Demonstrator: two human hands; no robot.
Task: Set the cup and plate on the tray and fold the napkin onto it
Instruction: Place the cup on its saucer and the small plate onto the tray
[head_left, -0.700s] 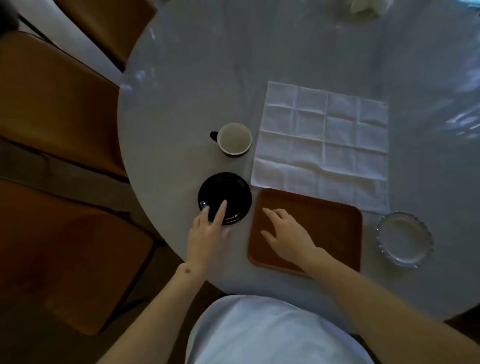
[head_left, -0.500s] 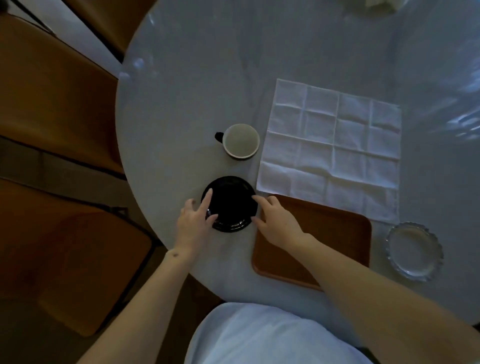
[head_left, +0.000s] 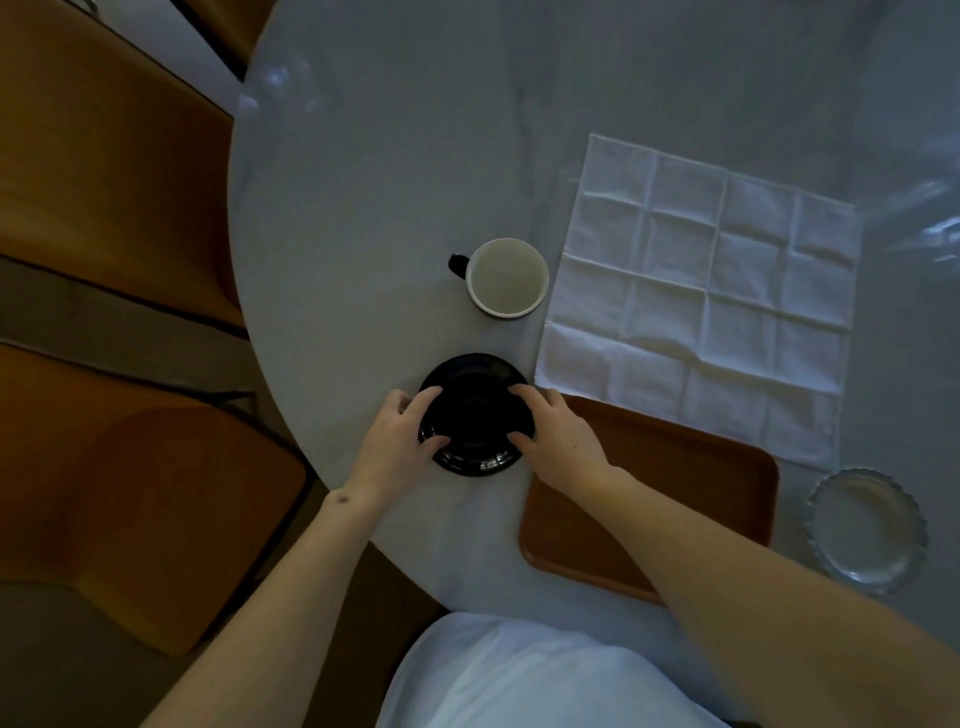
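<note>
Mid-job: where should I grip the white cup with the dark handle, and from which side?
Probably the dark handle, approached from the left: it juts out on the left side of the white cup, over bare table, while the unfolded white napkin lies close on the right. The cup stands upright, mouth open, so pinching the rim from above should also work.

Round table (head_left: 395, 156) w/ cup (head_left: 507, 278), plate (head_left: 475, 415), napkin (head_left: 701, 291), tray (head_left: 691, 493), glass dish (head_left: 866, 538).

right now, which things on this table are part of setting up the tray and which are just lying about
Part of the job:
- black plate, gripped by left hand and right hand
- cup
- white napkin, spread flat
- wooden tray

Just lying about:
- glass dish
- chairs
</note>
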